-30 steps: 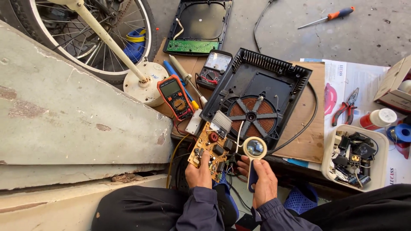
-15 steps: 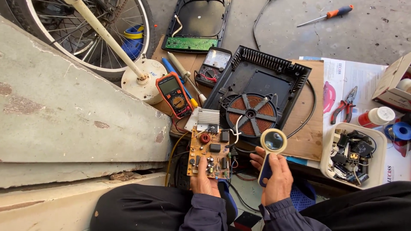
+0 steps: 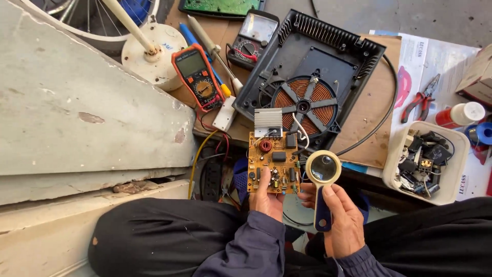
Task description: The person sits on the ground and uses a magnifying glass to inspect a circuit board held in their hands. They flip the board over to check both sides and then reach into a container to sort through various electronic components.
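Fingers of the left hand (image 3: pixel 267 199) pinch the lower edge of the orange circuit board (image 3: pixel 273 162), long axis pointing away, while the right hand (image 3: pixel 342 221) wraps the magnifying glass (image 3: pixel 323 177) handle just beside the board's right edge, lens level with its lower half.

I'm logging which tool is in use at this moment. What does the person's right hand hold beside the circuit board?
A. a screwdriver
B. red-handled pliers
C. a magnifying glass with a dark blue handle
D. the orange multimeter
C: the right hand grips the dark blue handle of a magnifying glass, its round lens just right of the circuit board that the left hand holds up.
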